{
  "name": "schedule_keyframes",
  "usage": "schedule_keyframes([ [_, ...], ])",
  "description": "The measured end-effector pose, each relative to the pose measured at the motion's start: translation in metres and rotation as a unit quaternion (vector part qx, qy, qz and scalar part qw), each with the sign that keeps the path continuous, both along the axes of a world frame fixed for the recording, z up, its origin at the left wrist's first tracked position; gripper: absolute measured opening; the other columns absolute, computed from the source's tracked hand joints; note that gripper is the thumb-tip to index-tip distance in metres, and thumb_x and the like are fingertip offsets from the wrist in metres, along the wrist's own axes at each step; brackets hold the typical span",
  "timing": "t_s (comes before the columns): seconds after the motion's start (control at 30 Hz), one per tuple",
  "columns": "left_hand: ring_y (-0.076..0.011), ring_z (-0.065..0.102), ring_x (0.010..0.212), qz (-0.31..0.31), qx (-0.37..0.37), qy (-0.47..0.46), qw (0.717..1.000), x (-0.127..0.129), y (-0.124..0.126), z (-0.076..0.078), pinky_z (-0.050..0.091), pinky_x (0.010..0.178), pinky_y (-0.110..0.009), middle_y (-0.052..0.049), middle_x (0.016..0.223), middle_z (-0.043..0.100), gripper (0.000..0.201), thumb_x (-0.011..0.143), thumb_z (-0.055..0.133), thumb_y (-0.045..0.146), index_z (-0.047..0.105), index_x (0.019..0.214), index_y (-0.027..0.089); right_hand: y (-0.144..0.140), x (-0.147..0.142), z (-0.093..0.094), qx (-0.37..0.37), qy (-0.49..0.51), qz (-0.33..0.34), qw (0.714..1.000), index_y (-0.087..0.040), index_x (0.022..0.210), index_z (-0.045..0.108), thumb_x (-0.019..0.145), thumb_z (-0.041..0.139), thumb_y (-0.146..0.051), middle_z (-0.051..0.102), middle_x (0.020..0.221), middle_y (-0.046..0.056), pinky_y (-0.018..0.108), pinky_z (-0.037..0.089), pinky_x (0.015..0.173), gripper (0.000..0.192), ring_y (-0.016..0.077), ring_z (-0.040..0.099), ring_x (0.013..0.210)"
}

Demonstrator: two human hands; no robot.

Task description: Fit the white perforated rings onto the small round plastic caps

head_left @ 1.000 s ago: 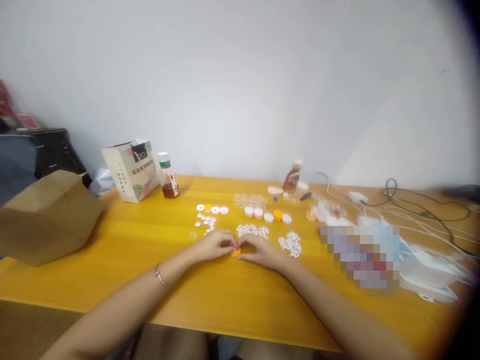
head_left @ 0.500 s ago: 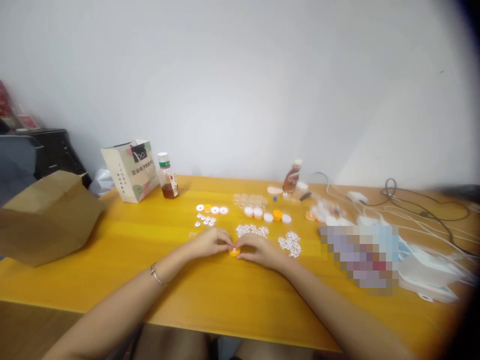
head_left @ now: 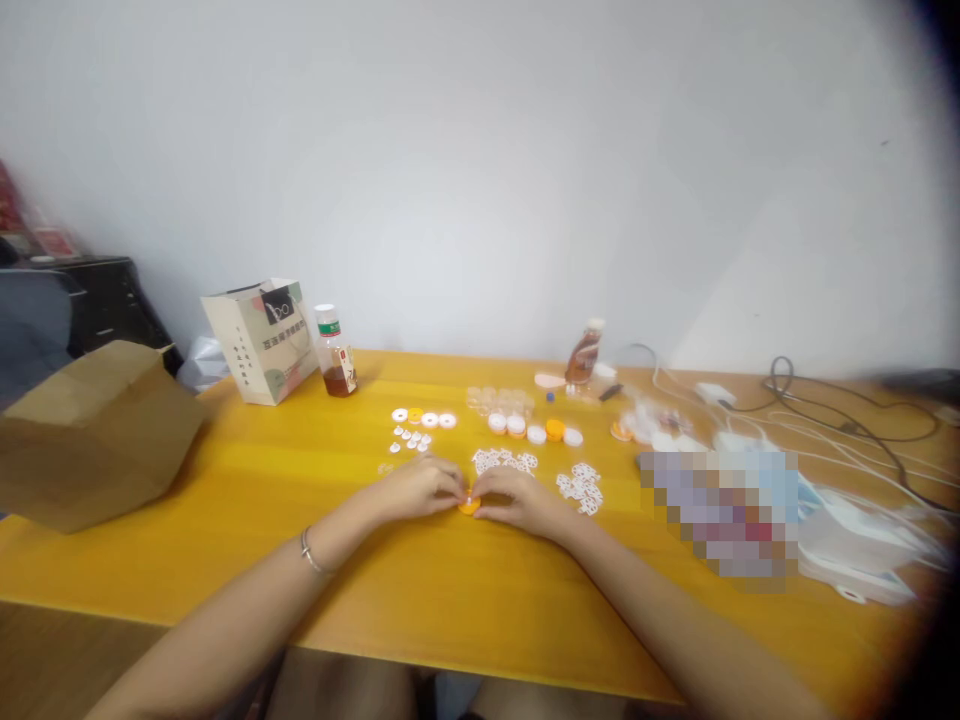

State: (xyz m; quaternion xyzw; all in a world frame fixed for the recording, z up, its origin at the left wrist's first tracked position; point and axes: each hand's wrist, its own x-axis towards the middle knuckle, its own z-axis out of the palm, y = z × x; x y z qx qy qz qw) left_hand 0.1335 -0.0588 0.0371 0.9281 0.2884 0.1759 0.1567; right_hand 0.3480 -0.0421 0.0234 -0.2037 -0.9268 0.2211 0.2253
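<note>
Yellow counter (head_left: 420,590) against pale wall (head_left: 450,200); brown paper bag (head_left: 97,435) left, cables (head_left: 840,430) right. Orange cap (head_left: 469,508) mid-counter: fingers (head_left: 495,477) of right hand (head_left: 521,497) curled, gripping its edge; left hand (head_left: 426,486) nearly closed beside it, hold unclear.

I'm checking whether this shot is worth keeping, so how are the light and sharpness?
Head view: the wall is brightest around its middle, dimmer toward the edges; head view: the front orange disc looks soft, its fine details unreadable; head view: the brown bag blurs near the left edge; head view: black shading curves down the right side, and coarse pixel blocks hide what's beneath.
</note>
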Motion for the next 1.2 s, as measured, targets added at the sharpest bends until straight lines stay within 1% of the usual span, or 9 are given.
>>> schedule_keyframes([
  [0.23,-0.0157,0.057,0.086,-0.009,0.076,0.058,0.995,0.000,-0.007,0.004,0.034,0.082,-0.027,-0.003,0.094,0.064,0.020,0.081,0.049,0.025,0.064,0.093,0.023,-0.002,0.001,0.000,0.015,-0.015,-0.007,1.000,-0.022,0.092,0.064,0.081,0.050,-0.037,0.062,0.092,0.006,0.031,0.044,0.077,0.023,0.0169,0.056,0.086],
  [0.4,-0.0172,0.056,0.088,-0.021,0.114,0.085,0.990,0.001,-0.014,0.010,0.032,0.085,-0.031,-0.005,0.095,0.063,0.020,0.080,0.047,0.024,0.064,0.091,0.021,-0.002,0.003,0.001,0.060,-0.039,0.000,0.997,-0.022,0.096,0.064,0.084,0.046,-0.033,0.062,0.095,0.007,0.032,0.043,0.078,0.024,0.0175,0.056,0.087],
  [0.57,-0.0186,0.055,0.083,-0.023,0.169,0.108,0.979,0.004,-0.019,0.013,0.033,0.082,-0.034,-0.006,0.093,0.061,0.020,0.080,0.046,0.028,0.063,0.088,0.020,-0.003,0.004,0.003,0.116,-0.078,0.003,0.990,-0.021,0.096,0.064,0.085,0.044,-0.029,0.062,0.095,0.007,0.033,0.041,0.080,0.024,0.0180,0.055,0.088],
  [0.7,-0.0174,0.054,0.076,-0.021,0.216,0.134,0.967,0.009,-0.021,0.009,0.034,0.077,-0.033,-0.006,0.088,0.060,0.021,0.081,0.044,0.027,0.063,0.082,0.018,-0.007,0.003,0.005,0.149,-0.105,-0.006,0.983,-0.021,0.093,0.064,0.085,0.044,-0.028,0.060,0.097,0.007,0.032,0.041,0.079,0.023,0.0180,0.054,0.088],
  [0.87,-0.0174,0.054,0.074,0.005,0.267,0.175,0.948,0.017,-0.024,0.001,0.034,0.076,-0.035,-0.007,0.083,0.060,0.024,0.082,0.040,0.021,0.061,0.073,0.014,-0.014,-0.002,0.007,0.180,-0.123,-0.022,0.976,-0.019,0.087,0.065,0.087,0.040,-0.027,0.060,0.092,0.008,0.033,0.041,0.076,0.026,0.0183,0.053,0.085],
  [0.93,-0.0176,0.054,0.074,0.012,0.269,0.179,0.946,0.018,-0.024,0.000,0.034,0.076,-0.035,-0.007,0.082,0.060,0.024,0.082,0.040,0.021,0.061,0.072,0.013,-0.016,-0.003,0.007,0.184,-0.119,-0.025,0.975,-0.019,0.086,0.064,0.087,0.038,-0.028,0.060,0.092,0.008,0.033,0.041,0.077,0.027,0.0180,0.053,0.085],
  [1.0,-0.0165,0.055,0.074,0.023,0.250,0.162,0.954,0.018,-0.022,0.000,0.034,0.076,-0.034,-0.006,0.081,0.060,0.023,0.082,0.041,0.022,0.061,0.073,0.014,-0.016,-0.003,0.007,0.177,-0.106,-0.024,0.978,-0.021,0.089,0.064,0.087,0.038,-0.029,0.061,0.094,0.007,0.033,0.041,0.078,0.027,0.0176,0.053,0.087],
  [1.1,-0.0137,0.056,0.072,0.053,0.194,0.121,0.972,0.016,-0.018,-0.002,0.034,0.076,-0.031,-0.002,0.079,0.061,0.021,0.083,0.041,0.024,0.060,0.078,0.017,-0.016,-0.002,0.008,0.154,-0.095,-0.026,0.983,-0.021,0.093,0.063,0.087,0.039,-0.029,0.061,0.096,0.007,0.032,0.041,0.079,0.026,0.0177,0.053,0.088],
  [1.2,-0.0129,0.056,0.071,0.099,0.146,0.088,0.980,0.018,-0.013,-0.007,0.035,0.074,-0.029,0.000,0.076,0.062,0.018,0.083,0.043,0.026,0.059,0.078,0.018,-0.016,-0.001,0.008,0.133,-0.091,-0.023,0.987,-0.020,0.094,0.064,0.086,0.040,-0.028,0.061,0.095,0.008,0.032,0.041,0.077,0.026,0.0181,0.054,0.088],
])
